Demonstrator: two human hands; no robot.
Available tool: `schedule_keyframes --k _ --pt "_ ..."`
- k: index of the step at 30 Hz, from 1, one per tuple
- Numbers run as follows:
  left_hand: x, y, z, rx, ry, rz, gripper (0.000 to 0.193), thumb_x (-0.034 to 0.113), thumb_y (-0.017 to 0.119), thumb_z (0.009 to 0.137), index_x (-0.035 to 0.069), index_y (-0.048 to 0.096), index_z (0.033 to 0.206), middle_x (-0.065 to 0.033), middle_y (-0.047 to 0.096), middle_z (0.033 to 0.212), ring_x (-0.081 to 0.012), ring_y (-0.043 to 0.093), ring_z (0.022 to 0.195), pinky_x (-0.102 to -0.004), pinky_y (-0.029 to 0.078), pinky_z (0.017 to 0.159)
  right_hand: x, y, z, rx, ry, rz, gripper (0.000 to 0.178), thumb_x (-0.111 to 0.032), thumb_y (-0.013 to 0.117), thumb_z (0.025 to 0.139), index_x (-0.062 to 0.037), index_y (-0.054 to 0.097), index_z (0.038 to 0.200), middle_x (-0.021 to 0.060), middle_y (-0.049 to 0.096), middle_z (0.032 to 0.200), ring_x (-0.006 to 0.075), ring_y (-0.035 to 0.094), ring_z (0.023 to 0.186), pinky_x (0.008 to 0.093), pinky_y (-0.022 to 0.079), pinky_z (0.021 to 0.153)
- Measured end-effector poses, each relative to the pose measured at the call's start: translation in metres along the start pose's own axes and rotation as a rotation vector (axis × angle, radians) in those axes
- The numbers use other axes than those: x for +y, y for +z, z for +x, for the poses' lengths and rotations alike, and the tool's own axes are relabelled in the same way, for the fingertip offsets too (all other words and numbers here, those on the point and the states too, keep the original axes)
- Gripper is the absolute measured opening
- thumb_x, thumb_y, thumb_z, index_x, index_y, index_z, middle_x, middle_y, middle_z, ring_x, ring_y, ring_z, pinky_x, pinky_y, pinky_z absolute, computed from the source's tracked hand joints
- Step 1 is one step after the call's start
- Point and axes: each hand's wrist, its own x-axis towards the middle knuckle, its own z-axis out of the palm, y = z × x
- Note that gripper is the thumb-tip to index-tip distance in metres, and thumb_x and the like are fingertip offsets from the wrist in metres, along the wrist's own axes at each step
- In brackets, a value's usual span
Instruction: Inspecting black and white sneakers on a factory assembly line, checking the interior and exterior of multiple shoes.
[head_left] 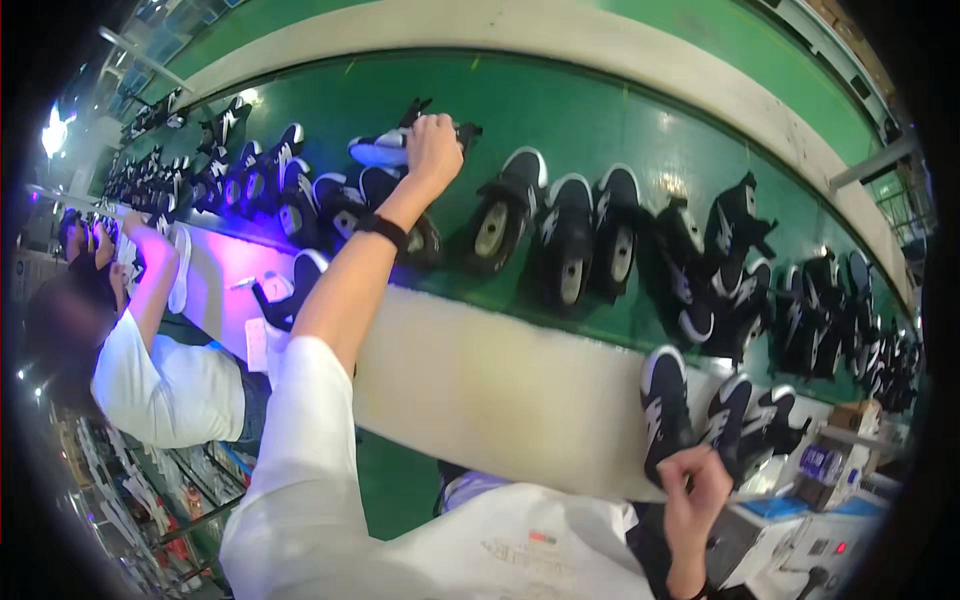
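My left hand (435, 150) reaches far out over the green conveyor belt, its fingers closed round a black sneaker (380, 150) with a pale sole. That shoe lies on its side, and black flaps stick out beyond my hand. At lower right, my right hand (695, 490) is curled, with thumb and fingertips together at the heel end of a black sneaker (665, 405) with a white toe. Whether the fingertips grip that heel or something small is hidden. Just right of it, another black sneaker (727, 410) lies on the pale bench.
Rows of black-and-white shoes (568, 240) cover the green belt (420, 85). A pale bench (470, 375) runs along its near side. A co-worker (175, 385) in white works at left under purple light. At lower right stands a white machine (800, 540).
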Motion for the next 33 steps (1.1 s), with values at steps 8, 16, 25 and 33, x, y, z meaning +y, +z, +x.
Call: schedule_keyframes --k 8,16,25,33 --pt "0.006 0.048 0.058 -0.608 -0.024 0.267 0.078 0.049 0.077 0.075 0.007 0.05 0.134 -0.0162 0.055 0.135 -0.0366 0.051 0.127 -0.0621 0.039 0.101 0.02 0.019 0.014 -0.292 -0.251 -0.095 0.024 0.014 0.073 0.067 0.0 0.059 0.079 0.0098 0.064 0.076 0.0253 0.061 0.067 0.0311 0.048 0.06" --pt "-0.044 -0.041 0.015 -0.096 0.15 -0.032 0.029 0.001 0.058 0.075 0.008 0.068 0.101 -0.0136 0.07 0.091 -0.0329 0.068 0.091 -0.0423 0.054 0.082 0.017 0.004 0.004 -0.322 -0.372 -0.068 0.027 0.011 0.076 0.066 -0.0018 0.059 0.083 0.0091 0.064 0.079 0.0261 0.058 0.065 0.034 0.046 0.055" --pt "0.047 -0.208 -0.21 0.172 0.034 -0.904 0.029 -0.007 0.066 0.075 0.003 0.071 0.102 -0.0134 0.071 0.112 -0.0257 0.066 0.109 -0.0345 0.051 0.092 0.017 0.061 -0.026 -0.423 -0.293 0.132 0.019 0.007 0.072 0.077 -0.0012 0.063 0.091 0.0125 0.067 0.086 0.0276 0.064 0.075 0.0343 0.051 0.065" --pt "0.081 -0.165 -0.414 -0.315 0.239 -1.185 0.044 -0.014 0.066 0.068 0.003 0.068 0.108 -0.012 0.072 0.109 -0.0304 0.063 0.118 -0.0483 0.043 0.108 0.054 0.138 -0.01 -0.212 -0.273 0.176 0.043 0.018 0.051 0.083 -0.0005 0.06 0.121 0.0176 0.06 0.123 0.0355 0.061 0.109 0.0364 0.049 0.093"
